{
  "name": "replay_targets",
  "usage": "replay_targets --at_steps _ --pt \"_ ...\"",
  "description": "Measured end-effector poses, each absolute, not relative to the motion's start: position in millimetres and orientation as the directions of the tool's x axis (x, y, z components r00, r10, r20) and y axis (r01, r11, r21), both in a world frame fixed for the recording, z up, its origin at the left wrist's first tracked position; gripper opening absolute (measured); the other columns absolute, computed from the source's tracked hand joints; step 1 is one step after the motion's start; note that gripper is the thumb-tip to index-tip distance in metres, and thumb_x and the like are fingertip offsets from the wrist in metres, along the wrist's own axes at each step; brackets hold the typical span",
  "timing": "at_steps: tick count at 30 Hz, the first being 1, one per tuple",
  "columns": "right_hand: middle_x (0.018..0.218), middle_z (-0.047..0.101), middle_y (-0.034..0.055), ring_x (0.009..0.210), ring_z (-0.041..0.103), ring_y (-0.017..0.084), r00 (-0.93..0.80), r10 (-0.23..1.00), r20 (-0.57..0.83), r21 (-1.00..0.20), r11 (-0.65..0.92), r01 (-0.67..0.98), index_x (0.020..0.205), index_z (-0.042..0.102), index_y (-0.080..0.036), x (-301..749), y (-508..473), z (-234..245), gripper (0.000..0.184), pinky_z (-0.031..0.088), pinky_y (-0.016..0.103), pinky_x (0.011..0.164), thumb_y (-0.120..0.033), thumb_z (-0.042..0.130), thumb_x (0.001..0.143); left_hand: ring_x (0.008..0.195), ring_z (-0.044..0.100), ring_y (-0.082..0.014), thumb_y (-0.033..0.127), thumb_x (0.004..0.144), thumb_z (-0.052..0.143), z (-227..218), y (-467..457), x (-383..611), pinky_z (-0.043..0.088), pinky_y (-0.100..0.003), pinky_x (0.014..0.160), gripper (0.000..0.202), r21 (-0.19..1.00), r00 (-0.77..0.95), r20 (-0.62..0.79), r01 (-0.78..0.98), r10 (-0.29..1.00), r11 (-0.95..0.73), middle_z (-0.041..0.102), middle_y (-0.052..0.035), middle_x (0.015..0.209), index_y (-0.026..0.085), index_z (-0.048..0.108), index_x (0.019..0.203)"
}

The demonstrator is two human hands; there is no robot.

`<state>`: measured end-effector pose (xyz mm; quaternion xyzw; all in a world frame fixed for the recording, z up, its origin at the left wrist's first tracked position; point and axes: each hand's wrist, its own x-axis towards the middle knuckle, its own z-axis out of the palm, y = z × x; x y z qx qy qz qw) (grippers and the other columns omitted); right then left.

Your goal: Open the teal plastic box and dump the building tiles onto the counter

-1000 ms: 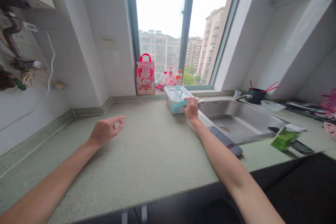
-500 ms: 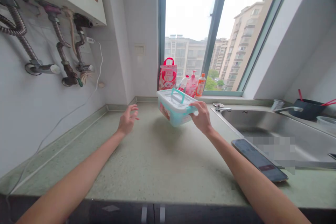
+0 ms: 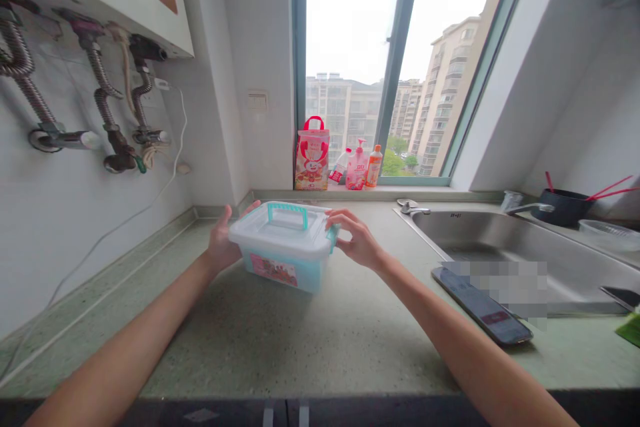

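A plastic storage box (image 3: 283, 250) with a white lid, turquoise handle and pale blue body is in the middle of the head view, over the counter. A picture label is on its front side. My right hand (image 3: 357, 238) grips the turquoise latch at the box's right end, thumb below and fingers on top. At the opposite end, my left hand (image 3: 223, 245) holds the box with its palm along the side and its thumb raised. Part of the left fingers is hidden behind the lid. Whether the box's base touches the counter is hard to tell.
A phone (image 3: 483, 305) lies by the steel sink (image 3: 500, 240) on the right. A pink bag (image 3: 313, 159) and several bottles stand by the window. A white cable (image 3: 145, 213) runs along the left wall, below metal hoses. The counter's front edge is near me.
The box has moved left and nearer to me, turning so its label faces forward. My left hand has come against its left end. My right hand keeps its hold.
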<state>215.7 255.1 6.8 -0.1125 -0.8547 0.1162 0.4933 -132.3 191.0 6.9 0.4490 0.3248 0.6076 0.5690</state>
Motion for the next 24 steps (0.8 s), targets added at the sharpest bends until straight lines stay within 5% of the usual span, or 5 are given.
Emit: replay_targets --at_steps 5,8,13,24 --pt "0.138 0.060 0.0111 0.141 0.054 0.030 -0.419 0.367 0.830 -0.315 0.930 0.190 0.110 0.072 -0.028 228.8 275.1 2.4 0.023 0.048 0.053 0.116 -0.018 0.074 0.090 0.118 0.068 -0.0371 0.044 0.083 0.064 13.3 181.2 -101.9 0.058 -0.050 0.095 0.073 0.883 -0.084 0.276 -0.372 0.957 -0.287 0.067 -0.0078 0.141 0.026 0.051 0.152" --pt "0.147 0.054 0.0109 0.137 0.057 0.030 -0.379 0.466 0.799 -0.419 0.885 0.204 0.112 0.074 -0.029 237.3 285.1 -3.2 0.029 0.056 0.052 0.107 -0.017 0.075 0.086 0.107 0.071 -0.0333 0.038 0.081 0.064 15.2 179.3 -93.5 0.060 -0.043 0.084 0.075 0.884 -0.116 0.282 -0.354 0.952 -0.305 0.070 -0.0071 0.136 0.025 0.050 0.153" --pt "0.147 0.055 0.0109 0.114 0.069 0.025 -0.403 0.595 0.695 -0.601 0.789 0.129 0.116 0.073 -0.029 242.9 292.2 -13.1 0.030 0.066 0.039 0.081 -0.022 0.070 0.087 0.092 0.071 -0.0275 0.039 0.081 0.064 14.3 177.2 -90.9 0.055 -0.034 0.069 0.069 0.913 -0.134 0.280 -0.268 0.950 -0.307 0.071 -0.0068 0.127 0.023 0.053 0.148" --pt "0.149 0.057 0.0104 0.122 0.067 0.026 -0.456 0.585 0.670 -0.607 0.786 0.117 0.119 0.074 -0.028 256.6 303.2 -6.6 0.038 0.065 0.039 0.087 -0.019 0.069 0.082 0.080 0.062 -0.0222 0.049 0.088 0.060 -1.7 191.8 -87.5 0.047 -0.030 0.064 0.054 0.904 -0.137 0.388 -0.134 0.911 -0.405 0.071 -0.0064 0.113 0.018 0.060 0.131"
